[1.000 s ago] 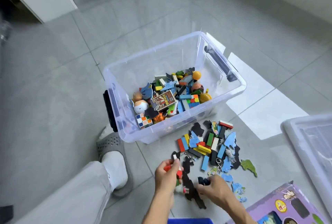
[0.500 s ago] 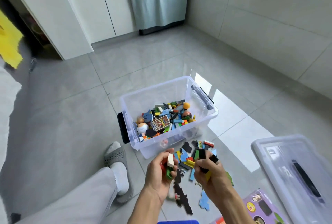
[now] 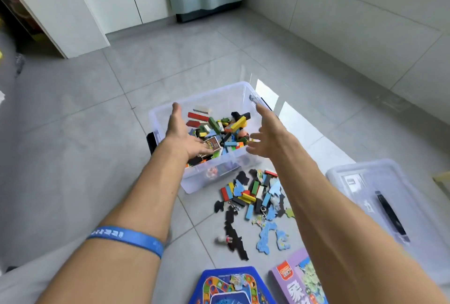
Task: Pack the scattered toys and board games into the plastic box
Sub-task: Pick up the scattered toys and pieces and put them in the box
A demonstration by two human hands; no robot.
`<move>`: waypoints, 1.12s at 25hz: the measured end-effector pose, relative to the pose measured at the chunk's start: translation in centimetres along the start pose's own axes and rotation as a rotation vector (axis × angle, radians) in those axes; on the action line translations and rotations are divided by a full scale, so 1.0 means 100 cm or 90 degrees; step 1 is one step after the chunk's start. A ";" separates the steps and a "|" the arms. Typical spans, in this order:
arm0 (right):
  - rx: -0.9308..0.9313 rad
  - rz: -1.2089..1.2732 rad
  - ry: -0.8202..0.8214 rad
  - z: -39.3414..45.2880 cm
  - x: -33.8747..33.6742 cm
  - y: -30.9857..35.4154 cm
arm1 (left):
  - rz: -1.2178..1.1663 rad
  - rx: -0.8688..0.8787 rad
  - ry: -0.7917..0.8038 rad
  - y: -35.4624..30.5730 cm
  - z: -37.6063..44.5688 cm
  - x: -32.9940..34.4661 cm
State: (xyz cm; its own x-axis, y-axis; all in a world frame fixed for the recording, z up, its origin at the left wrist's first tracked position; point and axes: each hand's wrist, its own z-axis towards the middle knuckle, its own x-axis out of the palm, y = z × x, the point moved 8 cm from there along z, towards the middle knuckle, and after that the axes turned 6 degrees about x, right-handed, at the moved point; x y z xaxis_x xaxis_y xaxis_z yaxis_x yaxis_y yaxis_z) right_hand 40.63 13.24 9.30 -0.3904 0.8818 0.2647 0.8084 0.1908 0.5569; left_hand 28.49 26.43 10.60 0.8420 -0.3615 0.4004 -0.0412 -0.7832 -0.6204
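A clear plastic box (image 3: 214,95) stands on the floor, part filled with coloured blocks (image 3: 220,124), a small card box and other toys. Both my arms reach out over it. My left hand (image 3: 181,134) is above the box's left side, palm up and fingers spread, holding nothing. My right hand (image 3: 266,133) is above the right side, fingers spread and empty. Red, yellow and black blocks lie tumbled on top of the pile between my hands. On the floor in front of the box lies a heap of blocks and puzzle pieces (image 3: 253,195).
The box's clear lid (image 3: 382,196) with a black handle lies on the floor at the right. A blue board game (image 3: 231,285) and a purple puzzle box (image 3: 295,279) lie at the bottom edge. White cupboards and a curtain stand at the back.
Both hands picked up blocks from the floor heap, carried them over the box and opened; the blocks now lie in the box. The view has tilted up.
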 end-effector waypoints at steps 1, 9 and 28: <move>-0.021 -0.022 -0.050 0.004 -0.020 -0.005 | 0.025 0.036 -0.021 0.008 0.001 -0.012; 0.131 -0.234 -0.340 0.049 -0.215 -0.238 | 0.373 -0.007 -0.194 0.227 0.023 -0.121; 0.014 -0.779 -0.465 0.130 -0.209 -0.263 | 0.870 0.147 -0.136 0.333 0.108 -0.099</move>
State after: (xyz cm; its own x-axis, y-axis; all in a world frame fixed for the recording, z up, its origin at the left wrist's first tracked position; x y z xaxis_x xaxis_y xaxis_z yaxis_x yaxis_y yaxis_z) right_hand 33.30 -4.60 -21.13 -0.5308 0.1788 -0.8284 0.1417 0.9825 0.1213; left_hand 24.63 9.41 -21.29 0.2743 -0.6615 -0.6980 -0.8134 0.2276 -0.5353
